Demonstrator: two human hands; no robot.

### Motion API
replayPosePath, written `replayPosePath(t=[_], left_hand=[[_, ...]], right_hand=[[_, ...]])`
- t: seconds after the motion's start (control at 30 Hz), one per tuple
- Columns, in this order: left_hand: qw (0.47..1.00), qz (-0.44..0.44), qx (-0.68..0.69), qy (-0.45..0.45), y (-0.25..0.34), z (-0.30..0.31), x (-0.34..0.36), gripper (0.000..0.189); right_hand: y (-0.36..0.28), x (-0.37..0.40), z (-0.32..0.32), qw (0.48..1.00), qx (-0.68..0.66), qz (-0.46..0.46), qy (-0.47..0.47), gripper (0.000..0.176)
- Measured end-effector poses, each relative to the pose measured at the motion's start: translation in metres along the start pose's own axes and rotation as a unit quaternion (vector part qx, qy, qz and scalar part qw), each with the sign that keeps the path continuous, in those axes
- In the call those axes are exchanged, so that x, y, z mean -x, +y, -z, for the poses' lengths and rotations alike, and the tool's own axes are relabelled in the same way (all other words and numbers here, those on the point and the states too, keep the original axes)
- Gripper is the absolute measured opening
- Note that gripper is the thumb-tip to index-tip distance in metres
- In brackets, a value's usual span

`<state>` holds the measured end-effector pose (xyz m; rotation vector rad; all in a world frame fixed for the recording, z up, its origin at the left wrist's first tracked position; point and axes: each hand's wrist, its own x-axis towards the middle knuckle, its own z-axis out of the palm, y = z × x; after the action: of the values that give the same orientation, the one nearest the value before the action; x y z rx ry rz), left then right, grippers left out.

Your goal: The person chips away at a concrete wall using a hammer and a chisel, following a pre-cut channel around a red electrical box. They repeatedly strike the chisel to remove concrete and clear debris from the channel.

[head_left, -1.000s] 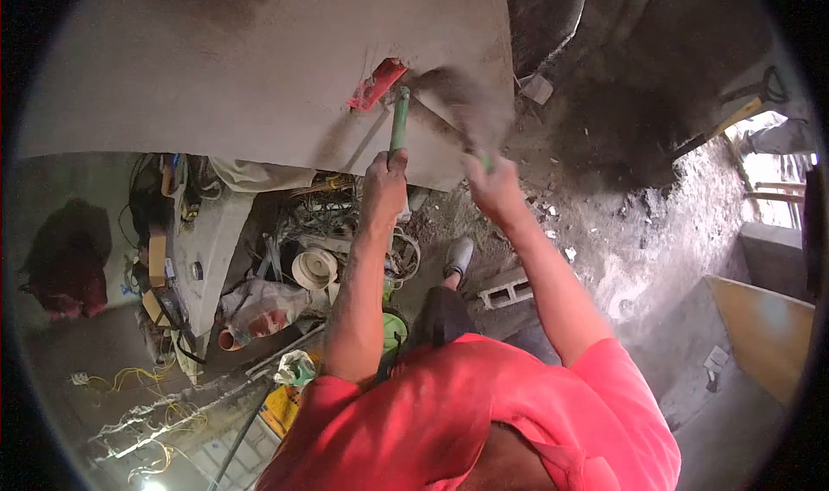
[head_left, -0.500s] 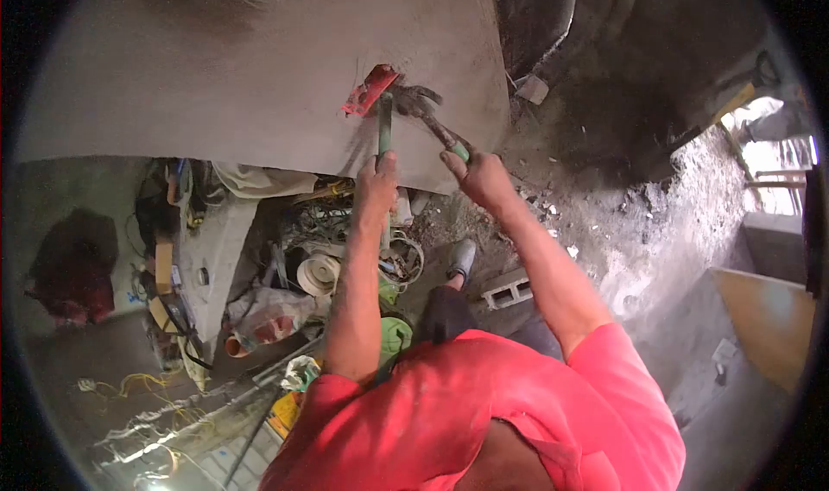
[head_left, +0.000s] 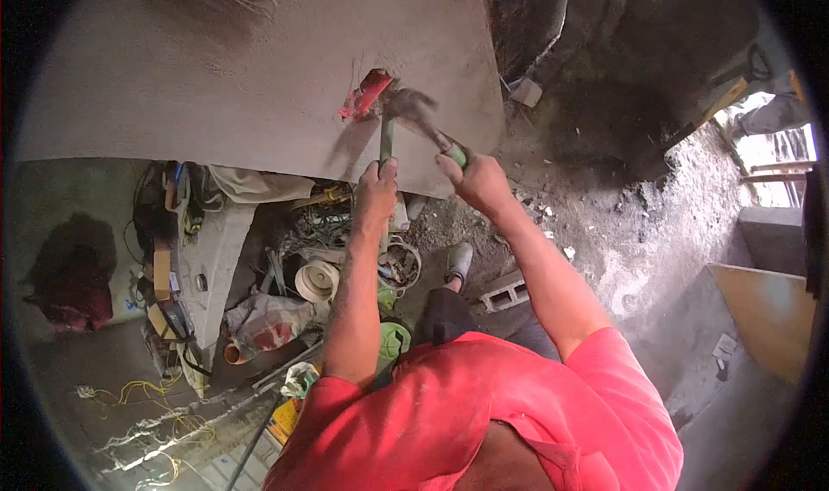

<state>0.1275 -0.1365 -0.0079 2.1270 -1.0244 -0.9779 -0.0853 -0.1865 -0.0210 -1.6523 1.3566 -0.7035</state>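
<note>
My left hand (head_left: 376,190) is closed around the shaft of a long green-handled tool (head_left: 386,137). Its red, dirt-darkened head (head_left: 371,94) lies against the grey plastered surface (head_left: 233,76). In my right hand (head_left: 480,183) is a claw hammer (head_left: 439,137) with a green grip, the fingers wrapped round it. The hammer's dark head, smeared by motion, overlaps the back of the red head in this view. Shadows of the tools fall on the plaster to the left.
Below the plaster's edge are a beige bucket (head_left: 317,281), tangled wires and sacks. A concrete block (head_left: 503,292) lies beside my foot (head_left: 459,262). Rubble covers the ground at right, where a wooden board (head_left: 764,318) leans. Yellow cords (head_left: 142,393) trail at lower left.
The hammer head has shifted slightly against the red tool head and is now more blurred. Both hands keep their grips, a little lower in view.
</note>
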Motion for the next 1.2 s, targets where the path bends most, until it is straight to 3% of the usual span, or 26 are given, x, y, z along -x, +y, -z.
replayPosePath(t=[0.07, 0.1, 0.2, 0.27, 0.33, 0.4, 0.57, 0.77, 0.87, 0.93, 0.97, 1.07, 1.13, 1.17, 1.2], left_hand=[[0.944, -0.229, -0.216, 0.100, -0.013, -0.012, -0.005, 0.038], [0.943, -0.154, -0.294, 0.025, -0.012, -0.017, 0.007, 0.035], [0.915, -0.172, -0.364, -0.026, 0.004, -0.027, 0.047, 0.033], [0.940, -0.140, -0.312, -0.001, 0.003, -0.024, 0.043, 0.038], [0.954, -0.176, -0.236, 0.063, 0.014, -0.010, 0.032, 0.040], [0.949, -0.191, -0.239, 0.078, 0.018, -0.002, 0.021, 0.038], [0.945, -0.201, -0.237, 0.105, 0.031, 0.003, 0.018, 0.040], [0.951, -0.198, -0.214, 0.106, 0.027, 0.000, 0.008, 0.042], [0.960, -0.186, -0.187, 0.096, 0.023, 0.004, 0.009, 0.045], [0.966, -0.176, -0.164, 0.092, 0.019, 0.005, 0.004, 0.048], [0.980, -0.145, -0.123, 0.060, 0.003, 0.006, -0.008, 0.047], [0.951, -0.224, -0.192, 0.093, -0.019, -0.005, -0.013, 0.042], [0.952, -0.223, -0.203, 0.057, -0.032, -0.015, -0.003, 0.037], [0.895, -0.330, -0.298, 0.026, -0.052, -0.020, 0.003, 0.037], [0.857, -0.384, -0.345, 0.009, -0.067, -0.023, 0.007, 0.037]], right_hand=[[0.009, 0.003, 0.006, 1.000, -0.017, -0.008, 0.019, 0.049], [0.016, 0.011, 0.009, 0.999, -0.032, -0.023, 0.033, 0.050], [0.032, 0.028, 0.024, 0.990, -0.125, -0.049, 0.043, 0.053], [0.042, 0.041, 0.031, 0.988, -0.125, -0.064, 0.067, 0.054], [0.052, 0.048, 0.036, 0.986, -0.121, -0.072, 0.087, 0.054], [0.061, 0.056, 0.036, 0.978, -0.139, -0.138, 0.067, 0.054], [0.055, 0.067, 0.044, 0.973, -0.184, -0.140, 0.021, 0.055], [0.015, 0.058, 0.040, 0.974, -0.218, -0.037, 0.047, 0.045], [-0.003, 0.040, 0.007, 0.969, -0.154, 0.108, 0.158, 0.039], [0.003, 0.007, -0.008, 0.998, -0.057, 0.024, 0.018, 0.037], [0.007, 0.013, -0.011, 0.998, -0.058, 0.021, 0.020, 0.037], [-0.009, 0.017, 0.005, 0.999, -0.002, 0.033, 0.007, 0.037], [-0.020, 0.037, 0.022, 0.987, -0.137, 0.084, 0.026, 0.039], [-0.008, 0.039, 0.024, 0.983, -0.148, 0.102, 0.038, 0.040], [0.004, 0.041, 0.025, 0.979, -0.157, 0.121, 0.049, 0.040]])
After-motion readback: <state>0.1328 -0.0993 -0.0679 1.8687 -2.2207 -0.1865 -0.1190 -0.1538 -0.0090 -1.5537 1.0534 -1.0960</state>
